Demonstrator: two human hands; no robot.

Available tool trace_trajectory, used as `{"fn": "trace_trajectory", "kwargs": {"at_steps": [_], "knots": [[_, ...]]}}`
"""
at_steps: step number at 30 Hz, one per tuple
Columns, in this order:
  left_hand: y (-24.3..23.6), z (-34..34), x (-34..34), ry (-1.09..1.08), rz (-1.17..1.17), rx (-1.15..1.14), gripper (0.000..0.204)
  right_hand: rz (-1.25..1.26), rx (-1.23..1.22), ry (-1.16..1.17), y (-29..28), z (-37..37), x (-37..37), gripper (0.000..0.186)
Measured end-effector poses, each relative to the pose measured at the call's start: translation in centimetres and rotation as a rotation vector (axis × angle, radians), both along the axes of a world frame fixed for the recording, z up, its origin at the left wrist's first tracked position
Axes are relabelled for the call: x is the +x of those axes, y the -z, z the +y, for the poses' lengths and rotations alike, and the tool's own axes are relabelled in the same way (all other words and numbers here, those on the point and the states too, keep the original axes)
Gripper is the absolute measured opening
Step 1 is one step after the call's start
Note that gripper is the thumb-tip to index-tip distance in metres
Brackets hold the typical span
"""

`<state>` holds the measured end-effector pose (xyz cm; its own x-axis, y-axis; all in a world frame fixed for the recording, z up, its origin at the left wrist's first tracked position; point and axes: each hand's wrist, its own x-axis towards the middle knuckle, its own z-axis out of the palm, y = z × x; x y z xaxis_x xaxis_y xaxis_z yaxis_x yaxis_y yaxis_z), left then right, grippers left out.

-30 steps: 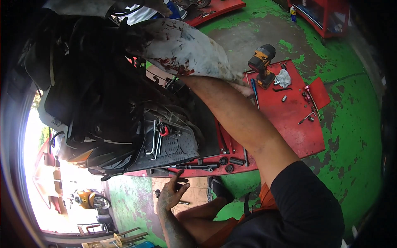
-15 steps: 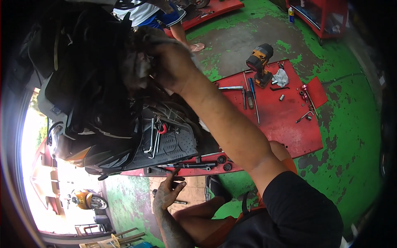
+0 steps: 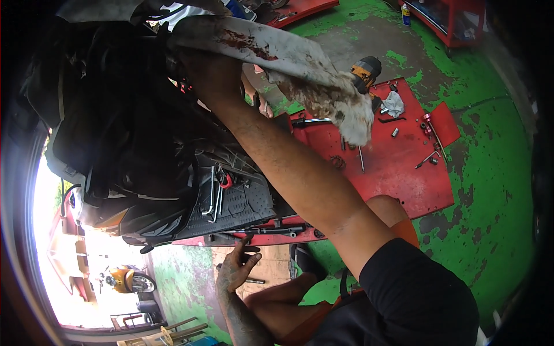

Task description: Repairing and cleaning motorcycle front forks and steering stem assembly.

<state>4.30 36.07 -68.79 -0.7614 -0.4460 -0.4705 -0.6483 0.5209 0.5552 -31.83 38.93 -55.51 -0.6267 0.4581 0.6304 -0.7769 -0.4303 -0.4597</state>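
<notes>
Dark plastic motor scooter point(image 3: 133, 138): I take it as my mark for all places; its upper part lies in deep shadow.
Person's bare right hand point(image 3: 216, 75): it is at this shadowed upper part of the scooter, its arm coming out of a short black sleeve point(image 3: 415, 282). The grip is closed on one end of a long whitish cloth with brown and dark-red stains point(image 3: 300, 60); the single fingers are too dark for me to tell apart.
Stained cloth: it stretches through the air from this hand toward the right of the scooter, and its loose end hangs in front of a yellow-and-black power tool point(image 3: 363, 72), covering a part of it.
Person's bare left hand point(image 3: 234, 271): it is just below the scooter's lower edge. The grip is wide, with the forefinger pointing to a black-and-silver metal bar point(image 3: 271, 231); whether they touch, I cannot tell.
Ribbed grey footboard point(image 3: 242, 199): it belongs to the scooter and carries bent chrome wrenches point(image 3: 214, 193) beside a small red tool point(image 3: 226, 181).
Red-painted flat surface point(image 3: 415, 179): it extends to the right of the scooter, bearing the power tool and a crumpled white rag point(image 3: 393, 104).
Worn green floor point(image 3: 485, 202): it spreads beyond the surface, well apart from the scooter.
</notes>
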Motion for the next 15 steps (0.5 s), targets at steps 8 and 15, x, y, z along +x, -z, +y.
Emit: {"fn": "trace_trajectory", "kwargs": {"at_steps": [8,15], "knots": [[0.4,-0.1,-0.1,0.011,0.017,-0.015,0.06,-0.053,-0.198,-0.632,-1.4,1.1,0.8,0.017],[0.8,-0.2,-0.5,0.016,-0.022,-0.011,0.06,-0.33,-0.258,-1.885,1.0,3.1,0.7,0.01]]}}
